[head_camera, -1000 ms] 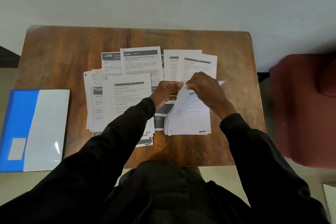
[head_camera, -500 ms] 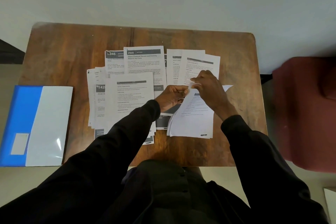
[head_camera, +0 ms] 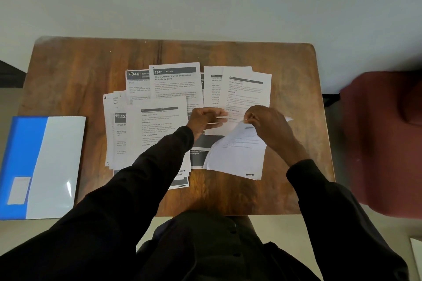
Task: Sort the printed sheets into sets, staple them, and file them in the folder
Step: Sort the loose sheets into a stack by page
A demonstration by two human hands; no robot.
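Observation:
Printed sheets lie spread over the wooden table (head_camera: 68,70): a left pile (head_camera: 159,125), two "2946" sheets (head_camera: 175,84) at the back, and a right pair (head_camera: 246,89). In front of that pair lies a set of sheets (head_camera: 237,155) with its top corner lifted. My right hand (head_camera: 267,128) pinches that lifted corner. My left hand (head_camera: 205,118), fingers curled, pinches a paper edge beside it. A blue and white folder (head_camera: 43,166) lies shut at the table's left edge. No stapler is visible.
A dark red chair (head_camera: 386,143) stands right of the table. A pale wall runs behind the table's far edge. My dark sleeves cover the near edge of the table and part of the left pile.
My hands have drawn a little apart; the left one now sits further left of the right, with a paper edge stretched between them. The camera view shifted slightly.

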